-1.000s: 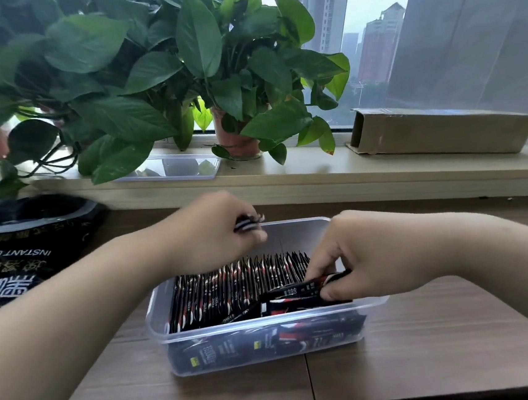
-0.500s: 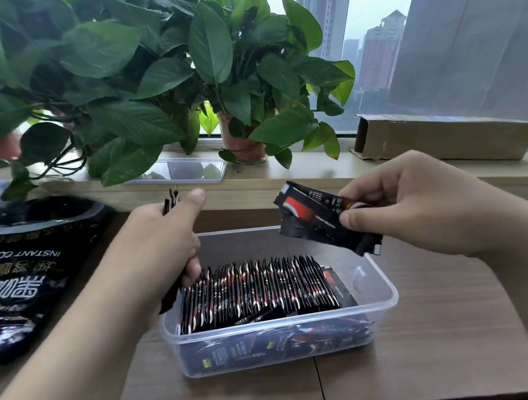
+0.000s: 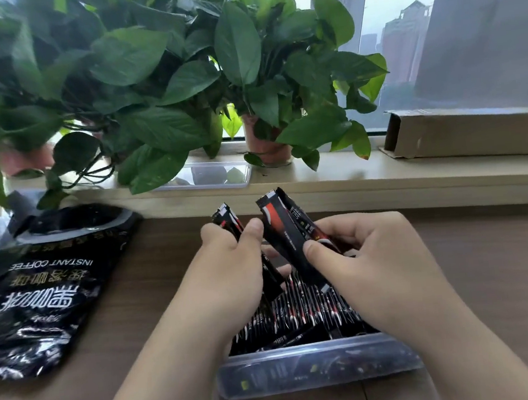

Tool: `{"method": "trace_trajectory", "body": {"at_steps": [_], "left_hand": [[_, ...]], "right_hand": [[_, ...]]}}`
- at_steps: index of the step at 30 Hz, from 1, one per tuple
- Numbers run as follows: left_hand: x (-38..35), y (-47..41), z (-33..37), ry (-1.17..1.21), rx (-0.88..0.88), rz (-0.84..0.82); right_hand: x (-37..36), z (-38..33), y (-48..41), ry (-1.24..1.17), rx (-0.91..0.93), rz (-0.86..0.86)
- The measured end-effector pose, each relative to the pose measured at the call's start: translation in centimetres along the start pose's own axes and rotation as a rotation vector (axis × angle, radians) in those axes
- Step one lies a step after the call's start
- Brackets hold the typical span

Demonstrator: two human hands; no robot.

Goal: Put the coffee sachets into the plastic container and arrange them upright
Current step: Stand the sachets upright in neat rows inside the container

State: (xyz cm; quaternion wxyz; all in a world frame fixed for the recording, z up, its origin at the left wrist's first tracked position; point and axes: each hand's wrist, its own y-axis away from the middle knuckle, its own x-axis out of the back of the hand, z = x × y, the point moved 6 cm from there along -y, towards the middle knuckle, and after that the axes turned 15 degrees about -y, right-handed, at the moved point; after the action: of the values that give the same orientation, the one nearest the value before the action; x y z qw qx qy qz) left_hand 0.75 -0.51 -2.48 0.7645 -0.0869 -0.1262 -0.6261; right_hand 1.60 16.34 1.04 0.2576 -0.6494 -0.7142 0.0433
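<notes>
A clear plastic container (image 3: 317, 368) sits on the wooden table near me, holding a row of black-and-red coffee sachets (image 3: 303, 315) standing on edge, with a few lying flat at the front. My left hand (image 3: 230, 267) grips a thin bunch of sachets (image 3: 225, 218) upright above the container. My right hand (image 3: 372, 263) pinches another small bunch of sachets (image 3: 283, 227), tilted, right beside the left bunch. My hands hide the back of the container.
An opened black instant coffee bag (image 3: 49, 291) lies on the table to the left. Potted plants (image 3: 180, 79), a clear lid (image 3: 212, 175) and a cardboard box (image 3: 472, 134) stand on the window sill behind.
Both hands have come together over the container. The right hand's sachets moved left and now stand next to the left hand's bunch. The view has shifted closer.
</notes>
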Motion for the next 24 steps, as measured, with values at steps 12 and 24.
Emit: {"method": "trace_trajectory", "body": {"at_steps": [12, 24], "left_hand": [[-1.2, 1.0, 0.5, 0.043, -0.032, 0.078], [-0.2, 1.1, 0.7, 0.334, -0.042, 0.088]], "right_hand": [[-3.5, -0.8, 0.9, 0.238, 0.253, -0.205], [-4.0, -1.9, 2.3, 0.419, 0.329, -0.274]]}}
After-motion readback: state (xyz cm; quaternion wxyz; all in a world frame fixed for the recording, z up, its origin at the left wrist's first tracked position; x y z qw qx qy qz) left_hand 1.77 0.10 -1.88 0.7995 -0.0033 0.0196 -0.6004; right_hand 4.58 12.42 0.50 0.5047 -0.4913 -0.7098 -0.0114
